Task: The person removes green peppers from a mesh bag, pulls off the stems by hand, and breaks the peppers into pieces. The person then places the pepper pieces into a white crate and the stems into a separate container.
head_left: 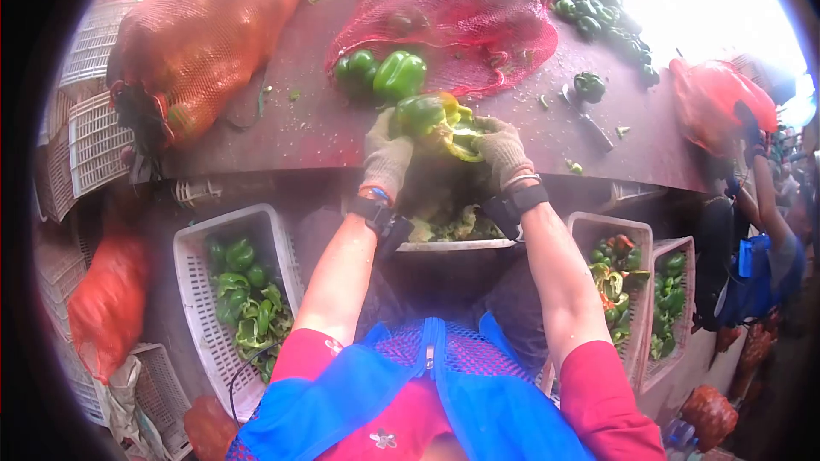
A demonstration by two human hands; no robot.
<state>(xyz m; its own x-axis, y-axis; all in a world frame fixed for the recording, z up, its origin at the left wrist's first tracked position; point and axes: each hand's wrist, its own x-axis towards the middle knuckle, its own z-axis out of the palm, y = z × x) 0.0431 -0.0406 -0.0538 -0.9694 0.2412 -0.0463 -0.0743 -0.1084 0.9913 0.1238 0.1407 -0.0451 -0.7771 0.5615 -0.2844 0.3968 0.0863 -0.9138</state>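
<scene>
Split pepper: the split pepper [418, 115], green with yellowish torn flesh, is between the two gloved hands, at the near edge of the table [299, 132].
Left hand: the left hand [389, 154] is closed around its green side.
Right hand: the right hand [502, 152] is clamped on its torn, yellow-green side.
Scrap crate: below and between the hands, the scrap crate [457, 246] holds pale green bits.
Left crate: down and left of the left hand, the left crate [190, 269] holds whole and broken green peppers.
Right crates: below and right of the right hand, the mixed crate [632, 228] has green, yellow and reddish pieces; just beside it, the narrow crate [682, 245] has green ones.
Pink mesh sack: just beyond the hands, the pink mesh sack [461, 26] covers the table there; two green peppers [399, 76] lie at its near side, close beyond the left hand.
Orange mesh sack: full, the orange mesh sack [213, 43] lies left of the left hand.
Knife: the knife [589, 122] lies right of the right hand, near a lone pepper [589, 86].
Far right: another person's arm [763, 179] reaches to a red bag [713, 102].
</scene>
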